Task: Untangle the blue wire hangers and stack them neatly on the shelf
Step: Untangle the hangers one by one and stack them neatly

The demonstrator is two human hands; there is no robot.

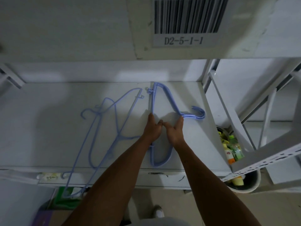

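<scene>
Left hand (152,128) fingers lie straight on the stacked hangers (168,96); right hand (175,132) fingers at the neck, grip unclear. Tangled hangers (117,139) beside them.
</scene>
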